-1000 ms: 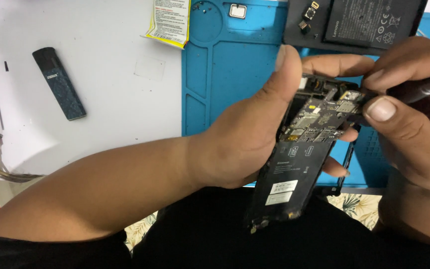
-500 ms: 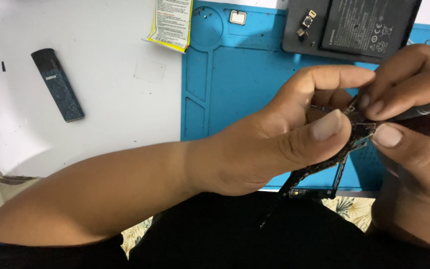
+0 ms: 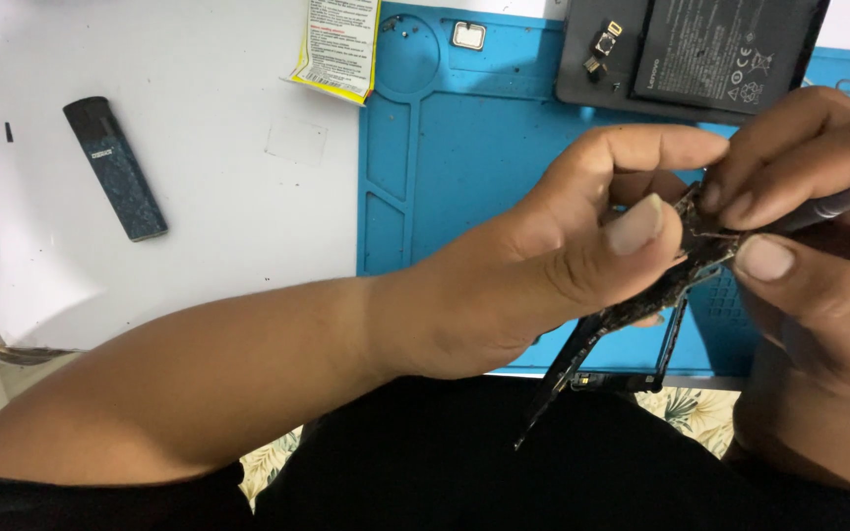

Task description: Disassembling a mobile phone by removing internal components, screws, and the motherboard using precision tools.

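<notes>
left hand (image 3: 533, 275) pinched opened phone frame (image 3: 632, 315) edge-on | right hand (image 3: 809, 265) gripped thin metal tool (image 3: 838, 205) against it | over blue mat (image 3: 464, 177)

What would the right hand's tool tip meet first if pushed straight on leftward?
Probably the phone frame's circuit board, which the tool in the right hand already nearly touches; just beyond lies the left hand's thumb. Depth is unclear.

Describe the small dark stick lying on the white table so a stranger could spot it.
Start at the white tabletop, left of the blue silicone work mat. The slim dark blue patterned stick with a black cap lies there alone, tilted, upper left of the yellow-edged printed label. Nothing else there is long and dark.
</notes>
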